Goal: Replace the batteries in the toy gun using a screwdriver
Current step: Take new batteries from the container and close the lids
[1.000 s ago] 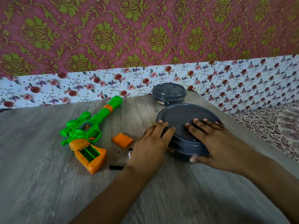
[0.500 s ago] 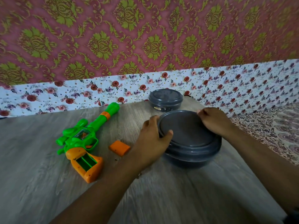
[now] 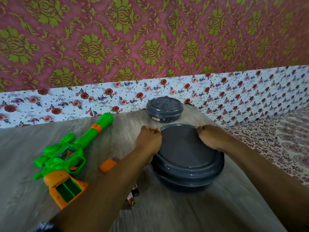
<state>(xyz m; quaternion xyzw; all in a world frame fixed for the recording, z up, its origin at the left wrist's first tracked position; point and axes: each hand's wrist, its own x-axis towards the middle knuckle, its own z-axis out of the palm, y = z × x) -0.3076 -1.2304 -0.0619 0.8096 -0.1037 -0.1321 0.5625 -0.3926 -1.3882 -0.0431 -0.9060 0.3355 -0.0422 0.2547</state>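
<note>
Wood-grain desk (image 3: 184, 213) against patterned walls. Your left hand (image 3: 148, 141) and right hand (image 3: 211, 137) curl their fingers on the big box lid (image 3: 187, 148). At left, the toy gun (image 3: 65, 158) lies with its battery bay open, cover (image 3: 107, 165) beside it: refilling and screwing shut apparently remain.

Bare table (image 3: 192, 213) near edge open; toy gun (image 3: 66, 158) left, large container (image 3: 189, 158) centre, small container (image 3: 163, 110) behind block passage.
</note>
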